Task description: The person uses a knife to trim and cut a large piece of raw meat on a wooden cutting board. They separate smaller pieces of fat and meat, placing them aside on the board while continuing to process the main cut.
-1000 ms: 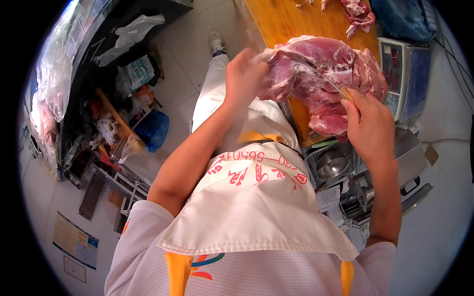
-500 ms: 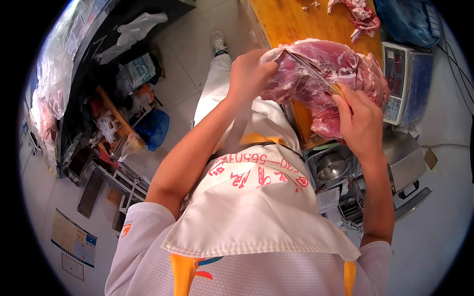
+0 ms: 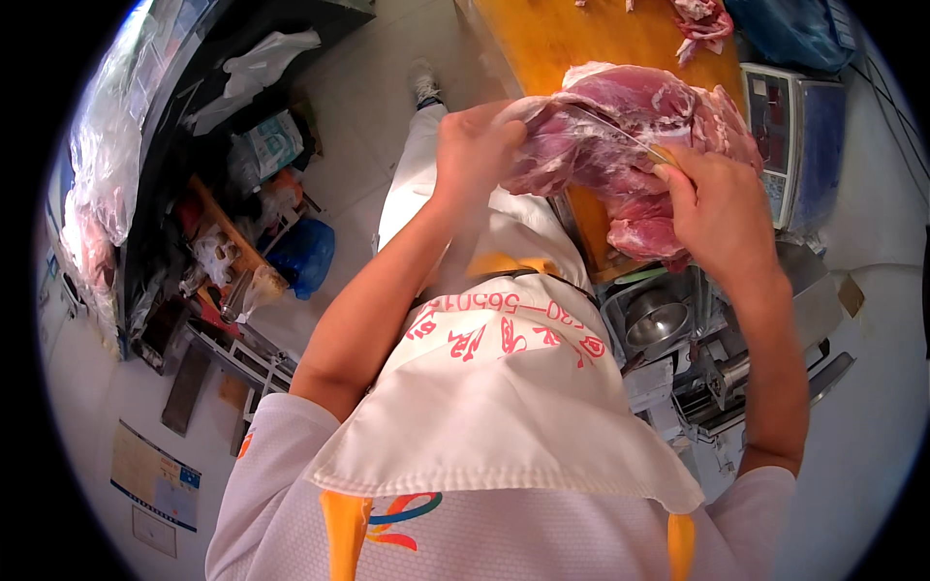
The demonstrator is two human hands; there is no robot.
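Observation:
A large piece of raw meat [image 3: 635,97], pink with white fat, lies over the near end of the wooden table [image 3: 542,39]. My left hand [image 3: 475,145] is closed on the meat's left edge, its fingers slightly smeared by motion. In my right hand [image 3: 717,194] is a knife [image 3: 613,128] with a thin blade and a yellowish handle, mostly hidden by the fingers. The blade points up and left, lying along the meat's surface, where a flap of whitish tissue stretches toward my left hand.
Beyond the meat lie scraps of trimmed meat [image 3: 705,24]. A scale [image 3: 790,136] stands right of the table, with a blue plastic bag [image 3: 790,34] behind it. Below the table are metal bowls [image 3: 657,320]. Cluttered black shelving [image 3: 165,184] stands at the left.
My right hand has shifted right and slightly down with the knife. My left hand has moved a little left, still gripping the meat's edge. The whole view has shifted slightly.

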